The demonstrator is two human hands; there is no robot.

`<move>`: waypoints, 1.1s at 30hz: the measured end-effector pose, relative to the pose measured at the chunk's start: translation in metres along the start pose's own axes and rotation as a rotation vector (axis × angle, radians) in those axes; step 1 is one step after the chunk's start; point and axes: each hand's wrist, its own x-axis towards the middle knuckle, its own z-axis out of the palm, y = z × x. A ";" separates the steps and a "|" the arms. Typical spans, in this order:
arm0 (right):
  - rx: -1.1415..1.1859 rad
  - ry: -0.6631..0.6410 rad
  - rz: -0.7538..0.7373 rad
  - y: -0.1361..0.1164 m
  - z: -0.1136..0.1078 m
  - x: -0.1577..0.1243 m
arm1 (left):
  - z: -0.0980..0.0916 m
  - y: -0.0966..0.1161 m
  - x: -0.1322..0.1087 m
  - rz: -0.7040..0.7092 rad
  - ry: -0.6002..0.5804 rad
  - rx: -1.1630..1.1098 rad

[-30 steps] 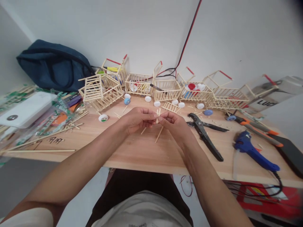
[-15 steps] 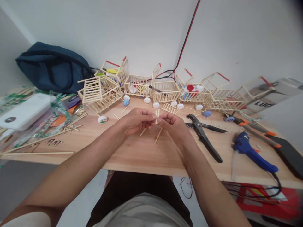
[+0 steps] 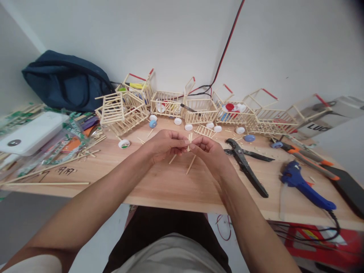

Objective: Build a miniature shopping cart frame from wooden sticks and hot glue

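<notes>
Above the middle of the table, my left hand (image 3: 168,145) and my right hand (image 3: 207,151) meet fingertip to fingertip. Both are closed in a pinch on small pale wooden sticks (image 3: 189,141), whose ends stick up between the fingers. Whether the sticks are joined is hidden by my fingertips. Just below my right hand a longer loose stick (image 3: 190,164) slants toward me. Another short stick (image 3: 172,159) shows under my left hand. A small ladder-like stick panel (image 3: 205,131) lies just behind my right hand.
Several stick-built shopping carts (image 3: 200,112) line the wall. Black cutters (image 3: 247,167), a blue glue gun (image 3: 308,187) and orange-grey pliers (image 3: 309,161) lie at right. At left are a white power bank (image 3: 36,132), plastic-wrapped sticks and a blue bag (image 3: 68,81).
Hardly anything differs. Both hands keep the same pinch on the sticks, and the whole view has shifted slightly.
</notes>
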 end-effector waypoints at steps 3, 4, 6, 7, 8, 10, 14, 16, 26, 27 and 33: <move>-0.008 -0.002 -0.007 -0.002 0.000 -0.001 | 0.000 0.002 -0.002 0.031 -0.018 0.022; -0.005 -0.003 -0.009 -0.003 0.001 -0.001 | 0.000 0.002 -0.002 0.041 -0.019 0.026; 0.004 -0.008 -0.012 -0.003 0.001 -0.002 | 0.001 0.003 -0.003 0.050 -0.010 0.029; 0.007 -0.007 -0.017 -0.004 0.000 -0.002 | 0.001 0.003 -0.003 0.050 -0.006 0.032; 0.006 -0.002 -0.023 -0.004 0.000 -0.002 | 0.001 0.004 -0.004 0.047 -0.003 0.038; -0.002 0.020 -0.034 -0.004 -0.001 -0.001 | -0.001 0.005 -0.003 0.040 0.008 0.073; -0.003 0.096 -0.031 -0.004 -0.005 -0.001 | -0.015 0.007 0.005 0.144 0.234 0.322; -0.003 0.136 -0.030 -0.005 -0.006 -0.001 | -0.027 0.006 0.014 0.236 0.380 0.479; -0.069 0.211 -0.062 -0.003 -0.011 0.002 | -0.047 -0.008 0.052 0.467 0.447 0.622; -0.081 0.214 -0.070 -0.002 -0.012 0.002 | -0.044 -0.007 0.047 0.492 0.465 0.702; -0.228 0.251 -0.093 0.002 -0.014 0.002 | -0.020 -0.008 0.009 0.342 0.350 1.221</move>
